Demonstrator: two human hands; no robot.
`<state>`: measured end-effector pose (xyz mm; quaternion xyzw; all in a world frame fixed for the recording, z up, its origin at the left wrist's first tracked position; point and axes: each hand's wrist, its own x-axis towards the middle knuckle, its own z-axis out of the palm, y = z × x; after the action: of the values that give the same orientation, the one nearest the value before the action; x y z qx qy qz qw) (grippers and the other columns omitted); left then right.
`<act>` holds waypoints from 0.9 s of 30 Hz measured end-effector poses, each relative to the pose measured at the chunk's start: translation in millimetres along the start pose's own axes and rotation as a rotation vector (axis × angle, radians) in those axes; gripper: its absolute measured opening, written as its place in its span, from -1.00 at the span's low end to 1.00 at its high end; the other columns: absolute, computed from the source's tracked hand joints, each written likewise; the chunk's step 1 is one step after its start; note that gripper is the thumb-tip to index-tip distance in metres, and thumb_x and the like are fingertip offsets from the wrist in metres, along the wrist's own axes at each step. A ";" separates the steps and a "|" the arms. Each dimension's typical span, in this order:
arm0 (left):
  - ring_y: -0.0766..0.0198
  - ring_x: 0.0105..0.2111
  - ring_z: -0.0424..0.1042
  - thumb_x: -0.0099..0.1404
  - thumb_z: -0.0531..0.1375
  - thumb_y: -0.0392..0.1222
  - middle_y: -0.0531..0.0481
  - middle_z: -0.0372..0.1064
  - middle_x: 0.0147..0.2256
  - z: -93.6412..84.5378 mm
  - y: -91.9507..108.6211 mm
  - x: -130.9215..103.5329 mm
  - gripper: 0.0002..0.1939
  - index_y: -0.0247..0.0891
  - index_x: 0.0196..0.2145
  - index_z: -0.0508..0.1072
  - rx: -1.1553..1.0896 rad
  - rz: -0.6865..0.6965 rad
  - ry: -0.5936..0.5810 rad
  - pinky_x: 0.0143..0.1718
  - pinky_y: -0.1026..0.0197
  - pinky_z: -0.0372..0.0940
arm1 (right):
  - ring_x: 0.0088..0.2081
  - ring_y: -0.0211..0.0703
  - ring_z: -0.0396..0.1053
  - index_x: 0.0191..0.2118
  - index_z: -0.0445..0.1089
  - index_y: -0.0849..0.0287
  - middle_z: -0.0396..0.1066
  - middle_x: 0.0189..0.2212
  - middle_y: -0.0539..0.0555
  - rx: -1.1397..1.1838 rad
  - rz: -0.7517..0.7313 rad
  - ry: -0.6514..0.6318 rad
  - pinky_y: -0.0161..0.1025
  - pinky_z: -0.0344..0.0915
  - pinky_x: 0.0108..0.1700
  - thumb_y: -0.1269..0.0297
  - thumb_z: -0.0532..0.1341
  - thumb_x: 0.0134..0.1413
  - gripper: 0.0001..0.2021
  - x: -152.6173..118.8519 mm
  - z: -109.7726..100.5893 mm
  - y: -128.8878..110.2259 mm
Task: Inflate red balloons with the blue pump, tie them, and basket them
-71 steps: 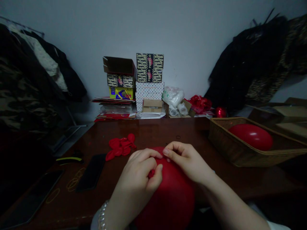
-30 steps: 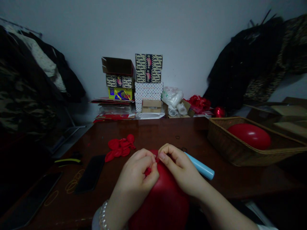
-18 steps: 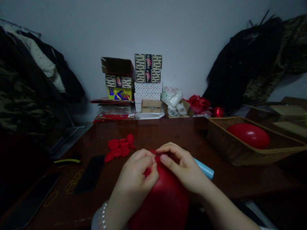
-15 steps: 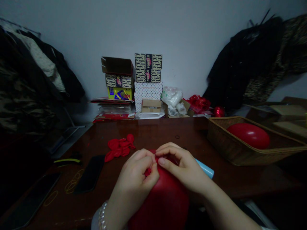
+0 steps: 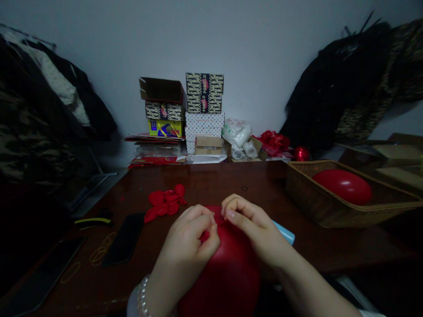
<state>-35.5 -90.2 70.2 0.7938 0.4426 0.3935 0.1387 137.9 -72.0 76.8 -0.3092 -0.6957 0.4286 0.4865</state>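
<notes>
An inflated red balloon (image 5: 228, 275) stands at the near edge of the table, under both hands. Closed around its neck is my left hand (image 5: 190, 240), with a bit of red rubber showing between thumb and fingers. My right hand (image 5: 253, 224) is pinched just above the balloon's top, a small gap away from the left fingertips; whatever thin thing it may hold is too small to make out. Behind the right wrist a light blue tube (image 5: 283, 232) lies partly hidden. Several limp red balloons (image 5: 161, 204) lie beyond my left hand.
A wicker basket (image 5: 317, 211) on the right holds another inflated red balloon (image 5: 343, 187). To the left lie a dark phone (image 5: 124, 240), yellowish rubber bands (image 5: 102, 251), a yellow-and-black tool (image 5: 94, 221) and a dark flat panel (image 5: 46, 277). Stacked boxes (image 5: 205, 127) stand at the back.
My right hand has drawn slightly right, away from the left fingertips, and its fingers have closed into a pinch. The left hand keeps its grip on the balloon's neck.
</notes>
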 end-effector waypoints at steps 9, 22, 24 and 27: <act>0.28 -0.37 0.29 0.22 0.08 -0.40 0.01 0.32 -0.41 -0.1 1.7 -0.9 -0.77 -0.25 -0.58 0.22 -0.012 0.008 -0.002 -0.34 0.22 0.17 | -0.33 -0.24 0.33 -0.39 0.36 0.18 0.40 -0.41 0.01 0.206 0.061 0.042 -0.27 0.26 -0.20 0.15 0.21 0.19 -0.79 -1.4 0.4 -2.4; 0.26 -0.35 0.30 0.24 0.07 -0.38 0.00 0.32 -0.40 -2.7 2.1 -0.1 -0.81 -0.26 -0.52 0.32 0.013 0.006 -0.011 -0.32 0.21 0.17 | -0.44 -0.32 0.37 -0.34 0.29 0.15 0.50 -0.47 0.00 0.385 0.096 0.095 -0.30 0.31 -0.24 0.16 0.19 0.24 -0.80 -3.6 8.6 8.1; 0.28 -0.39 0.29 0.24 0.07 -0.38 0.01 0.29 -0.45 -1.9 2.2 -0.4 -0.77 -0.26 -0.57 0.27 0.028 0.013 0.008 -0.36 0.22 0.15 | -0.38 -0.27 0.44 -0.30 0.28 0.13 0.47 -0.51 -0.04 0.367 0.063 0.121 -0.26 0.34 -0.18 0.17 0.19 0.23 -0.83 -5.3 11.2 7.6; 0.30 -0.43 0.26 0.23 0.09 -0.38 0.03 0.23 -0.49 -0.1 1.9 -1.2 -0.73 -0.26 -0.61 0.20 0.048 0.020 0.023 -0.41 0.24 0.11 | -0.18 -0.18 0.50 -0.12 0.23 0.07 0.54 -0.35 0.02 0.293 -0.008 0.088 -0.16 0.36 -0.06 0.23 0.18 0.25 -0.86 -7.1 13.1 7.1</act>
<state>-34.8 -92.3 70.8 0.7968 0.4454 0.3933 0.1103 128.0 -78.8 65.5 -0.2507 -0.6048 0.5097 0.5581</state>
